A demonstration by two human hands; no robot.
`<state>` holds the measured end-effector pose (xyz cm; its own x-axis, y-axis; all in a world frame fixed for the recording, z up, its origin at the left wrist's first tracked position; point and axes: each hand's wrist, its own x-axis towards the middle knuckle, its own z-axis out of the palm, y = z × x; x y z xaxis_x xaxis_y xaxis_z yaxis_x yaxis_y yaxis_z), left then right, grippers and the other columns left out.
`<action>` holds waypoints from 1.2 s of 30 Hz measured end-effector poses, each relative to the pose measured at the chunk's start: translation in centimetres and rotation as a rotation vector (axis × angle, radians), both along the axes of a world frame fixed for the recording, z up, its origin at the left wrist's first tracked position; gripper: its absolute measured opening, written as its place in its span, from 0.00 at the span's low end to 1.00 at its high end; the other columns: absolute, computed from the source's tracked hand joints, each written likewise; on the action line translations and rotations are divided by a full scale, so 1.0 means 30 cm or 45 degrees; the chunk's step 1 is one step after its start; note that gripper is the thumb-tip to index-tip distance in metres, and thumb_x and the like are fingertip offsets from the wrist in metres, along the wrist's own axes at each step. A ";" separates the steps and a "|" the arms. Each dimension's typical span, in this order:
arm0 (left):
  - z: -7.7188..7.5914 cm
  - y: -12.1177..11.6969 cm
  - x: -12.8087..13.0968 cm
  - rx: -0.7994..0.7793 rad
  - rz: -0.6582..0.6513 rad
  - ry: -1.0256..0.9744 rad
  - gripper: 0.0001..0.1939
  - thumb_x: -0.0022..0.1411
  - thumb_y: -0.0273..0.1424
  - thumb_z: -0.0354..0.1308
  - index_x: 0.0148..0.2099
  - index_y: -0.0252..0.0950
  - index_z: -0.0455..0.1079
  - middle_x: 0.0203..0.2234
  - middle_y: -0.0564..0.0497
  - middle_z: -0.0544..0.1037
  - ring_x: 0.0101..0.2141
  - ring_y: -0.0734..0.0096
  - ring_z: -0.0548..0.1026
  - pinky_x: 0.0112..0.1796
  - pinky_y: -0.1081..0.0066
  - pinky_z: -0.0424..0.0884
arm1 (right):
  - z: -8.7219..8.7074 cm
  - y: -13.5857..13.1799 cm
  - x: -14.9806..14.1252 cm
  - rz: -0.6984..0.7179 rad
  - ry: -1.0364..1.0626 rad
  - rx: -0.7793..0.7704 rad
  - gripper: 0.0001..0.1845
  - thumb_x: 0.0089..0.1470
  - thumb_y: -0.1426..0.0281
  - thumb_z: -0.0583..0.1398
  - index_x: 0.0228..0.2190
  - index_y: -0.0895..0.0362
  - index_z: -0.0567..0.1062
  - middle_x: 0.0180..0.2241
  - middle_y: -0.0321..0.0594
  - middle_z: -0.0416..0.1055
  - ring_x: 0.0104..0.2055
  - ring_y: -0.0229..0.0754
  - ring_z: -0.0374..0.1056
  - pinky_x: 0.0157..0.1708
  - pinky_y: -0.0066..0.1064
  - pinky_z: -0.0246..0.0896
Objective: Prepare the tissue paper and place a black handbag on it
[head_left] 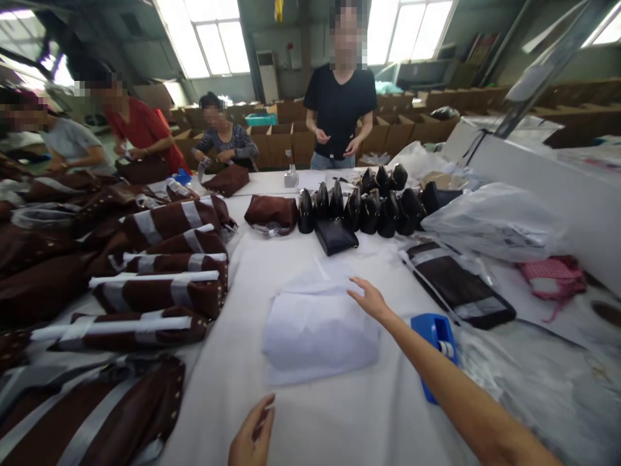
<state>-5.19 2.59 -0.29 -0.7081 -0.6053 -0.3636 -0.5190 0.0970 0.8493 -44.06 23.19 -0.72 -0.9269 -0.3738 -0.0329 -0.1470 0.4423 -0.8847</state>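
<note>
A stack of thin white paper sheets (320,333) lies in front of me on the white-covered table, its far edge uneven. My right hand (371,299) is at the far right corner of the sheets, fingers stretched out and apart, with nothing seen in it; whether it touches the paper I cannot tell. Below the near edge of the stack, my left hand (252,432) is apart from the paper. Its fingers are loosely curved, with a gap to the thumb, and no held thing shows. A blue tape dispenser (433,343) sits beneath my right forearm.
Brown bags (160,291) with wrapped handles fill the left side. Several small black pouches (371,210) stand beyond the paper, near a flat black pouch (336,235) and a brown pouch (270,215). Plastic bags (495,220) and a dark wrapped bag (458,281) lie right. Co-workers stand opposite and left.
</note>
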 end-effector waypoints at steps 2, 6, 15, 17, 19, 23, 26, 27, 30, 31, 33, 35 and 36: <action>-0.009 -0.062 -0.049 -0.101 -0.067 0.012 0.25 0.59 0.48 0.54 0.53 0.38 0.72 0.49 0.45 0.77 0.49 0.57 0.75 0.48 0.62 0.75 | -0.045 0.102 0.079 0.005 0.047 0.092 0.30 0.47 0.56 0.64 0.49 0.57 0.74 0.57 0.51 0.65 0.63 0.55 0.54 0.64 0.50 0.42; -0.040 -0.192 -0.262 -0.526 -0.227 0.129 0.26 0.62 0.45 0.52 0.56 0.35 0.68 0.55 0.40 0.71 0.56 0.54 0.69 0.55 0.54 0.67 | -0.079 0.211 0.160 0.147 0.280 0.471 0.32 0.52 0.58 0.61 0.55 0.60 0.69 0.59 0.55 0.61 0.62 0.56 0.56 0.62 0.50 0.49; 0.030 -0.284 -0.809 -1.108 -1.285 -0.208 0.26 0.63 0.34 0.56 0.62 0.32 0.61 0.61 0.39 0.63 0.61 0.54 0.61 0.60 0.59 0.58 | 0.002 0.054 0.025 0.787 0.230 1.004 0.36 0.54 0.60 0.61 0.61 0.59 0.61 0.62 0.51 0.59 0.62 0.52 0.58 0.60 0.39 0.52; 0.034 -0.303 -0.883 -1.074 -1.417 -0.274 0.27 0.60 0.34 0.59 0.61 0.35 0.63 0.60 0.41 0.66 0.58 0.56 0.66 0.58 0.62 0.61 | 0.010 0.009 -0.022 0.873 0.172 1.053 0.36 0.53 0.59 0.63 0.59 0.58 0.64 0.59 0.51 0.64 0.58 0.51 0.63 0.57 0.36 0.57; 0.030 -0.324 -0.937 -1.051 -1.493 -0.321 0.29 0.57 0.35 0.63 0.60 0.38 0.63 0.59 0.43 0.67 0.56 0.57 0.68 0.56 0.64 0.63 | 0.017 -0.030 -0.060 0.926 0.123 1.123 0.39 0.49 0.58 0.65 0.58 0.59 0.65 0.56 0.53 0.66 0.55 0.55 0.66 0.53 0.38 0.60; 0.027 -0.338 -1.007 -1.050 -1.600 -0.476 0.36 0.51 0.42 0.67 0.60 0.38 0.63 0.54 0.40 0.71 0.53 0.49 0.70 0.52 0.60 0.67 | 0.029 -0.097 -0.106 0.997 0.043 1.254 0.42 0.39 0.55 0.70 0.54 0.59 0.70 0.52 0.55 0.70 0.52 0.61 0.67 0.49 0.42 0.63; 0.034 -0.323 -1.047 -1.039 -1.675 -0.587 0.37 0.44 0.45 0.70 0.55 0.36 0.69 0.51 0.38 0.73 0.51 0.45 0.72 0.49 0.58 0.69 | 0.032 -0.133 -0.125 1.068 -0.043 1.309 0.43 0.33 0.55 0.72 0.51 0.60 0.73 0.50 0.55 0.71 0.51 0.61 0.68 0.47 0.41 0.63; 0.036 -0.317 -1.059 -1.027 -1.700 -0.618 0.37 0.42 0.46 0.70 0.53 0.36 0.71 0.50 0.38 0.74 0.50 0.45 0.72 0.48 0.58 0.69 | 0.032 -0.142 -0.129 1.090 -0.071 1.316 0.44 0.33 0.55 0.72 0.51 0.61 0.72 0.50 0.56 0.71 0.51 0.61 0.68 0.47 0.40 0.63; 0.036 -0.309 -1.084 -0.960 -1.752 -0.685 0.39 0.38 0.46 0.72 0.52 0.36 0.71 0.50 0.39 0.75 0.49 0.47 0.73 0.48 0.61 0.69 | 0.032 -0.155 -0.141 1.135 -0.137 1.318 0.47 0.32 0.55 0.72 0.53 0.63 0.71 0.51 0.57 0.71 0.52 0.61 0.68 0.48 0.40 0.62; 0.036 -0.311 -1.088 -0.934 -1.758 -0.699 0.40 0.38 0.47 0.71 0.53 0.36 0.70 0.50 0.39 0.75 0.49 0.48 0.73 0.48 0.62 0.69 | 0.032 -0.154 -0.144 1.142 -0.152 1.312 0.48 0.31 0.55 0.72 0.53 0.63 0.71 0.52 0.58 0.70 0.52 0.61 0.67 0.48 0.40 0.62; 0.038 -0.319 -1.085 -0.899 -1.750 -0.716 0.43 0.39 0.47 0.71 0.56 0.34 0.67 0.51 0.38 0.74 0.48 0.48 0.74 0.47 0.61 0.69 | 0.035 -0.147 -0.147 1.153 -0.184 1.284 0.48 0.31 0.55 0.72 0.54 0.62 0.70 0.52 0.56 0.70 0.52 0.60 0.67 0.48 0.38 0.62; 0.046 -0.330 -1.074 -0.852 -1.736 -0.687 0.45 0.39 0.48 0.70 0.58 0.34 0.65 0.52 0.38 0.74 0.49 0.49 0.73 0.47 0.61 0.69 | 0.042 -0.133 -0.144 1.175 -0.233 1.235 0.45 0.32 0.55 0.71 0.53 0.59 0.72 0.51 0.50 0.72 0.50 0.56 0.69 0.45 0.34 0.63; 0.054 -0.336 -1.066 -0.792 -1.737 -0.663 0.44 0.39 0.48 0.70 0.57 0.34 0.66 0.52 0.39 0.74 0.49 0.50 0.74 0.48 0.63 0.69 | 0.048 -0.125 -0.141 1.188 -0.263 1.209 0.41 0.33 0.55 0.71 0.51 0.57 0.74 0.48 0.47 0.74 0.48 0.53 0.71 0.43 0.32 0.64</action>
<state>-37.18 -7.49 1.34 -0.7035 0.2128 -0.6781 0.0356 0.9635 0.2654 -48.30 19.45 0.71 -0.2877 -0.6125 -0.7363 -0.6291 0.7005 -0.3369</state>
